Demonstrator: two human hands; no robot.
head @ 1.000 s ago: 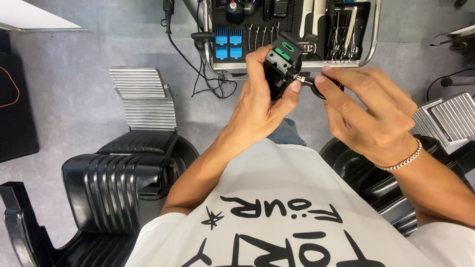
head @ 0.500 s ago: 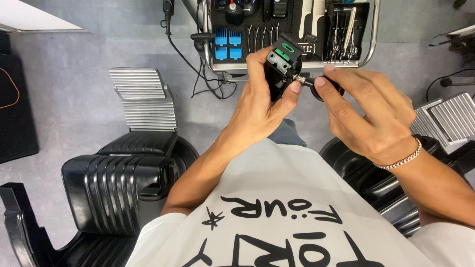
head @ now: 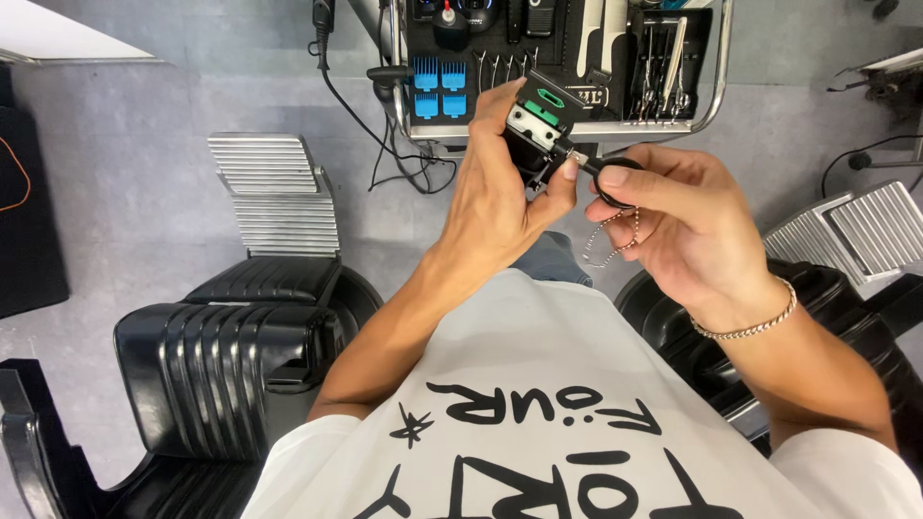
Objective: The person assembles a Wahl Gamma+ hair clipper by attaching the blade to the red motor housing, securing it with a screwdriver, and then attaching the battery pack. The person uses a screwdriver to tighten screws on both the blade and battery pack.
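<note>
My left hand grips a black hair clipper with a green part and a silver blade plate at its head, held up in front of my chest. My right hand pinches a small black tool with a short metal tip that touches the clipper's blade end. A thin bead chain hangs from the tool below my right fingers. A chain bracelet is on my right wrist.
A wheeled tool tray with blue comb guards, scissors and clippers stands ahead. Black barber chairs with ribbed metal footrests flank me left and right. Cables hang over the grey floor.
Both hands and the clipper stay in nearly the same place; the tool tip remains at the blade end.
</note>
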